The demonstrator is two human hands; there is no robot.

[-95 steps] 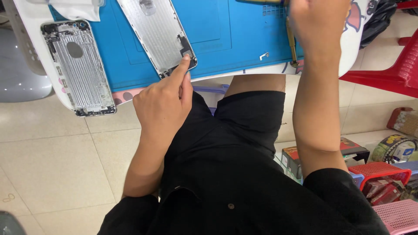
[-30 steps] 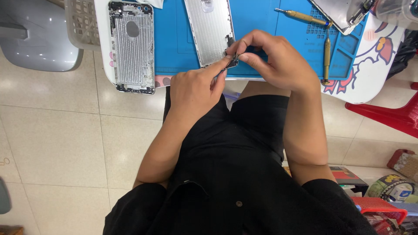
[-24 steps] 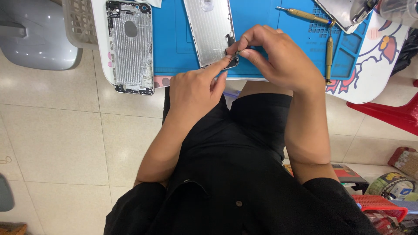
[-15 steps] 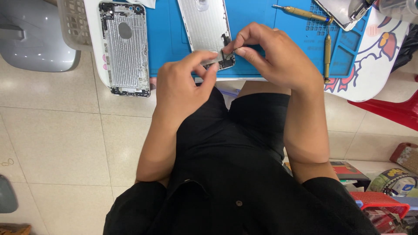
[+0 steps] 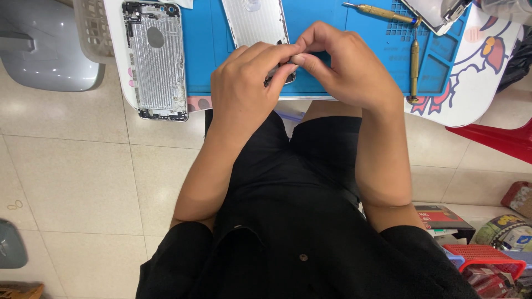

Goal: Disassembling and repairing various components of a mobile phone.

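a: so which way is the silver phone back housing point(image 5: 259, 25) lying? the one both hands are on.

b: long axis runs away from the person, near end at the front edge of the blue work mat point(image 5: 327, 33), far end cut off at the top of the frame. tilted a touch, so the near end sits slightly further right than the far end.

a: how does it look?

b: smooth pale silver, outer face up, rounded corners. the near end is mostly hidden by fingers, with something small and dark showing right there. can't tell what that bit is.

a: and the grip?

b: left hand point(image 5: 244, 83) and right hand point(image 5: 346, 69) meet fingertip to fingertip over the near right corner. both are pinched shut, thumbs and forefingers pressed together on that small dark part at the housing's edge. the shell stretches away from the pinch, up and left, flat on the mat.

a: anything else around?

b: a second housing point(image 5: 157, 61), inner face up with ribbed metal and a round cutout, lies parallel to the left, half off the mat on the white table point(image 5: 476, 94). two brass-handled screwdrivers point(image 5: 414, 66) sit on the right side of the mat, well apart from the hands.
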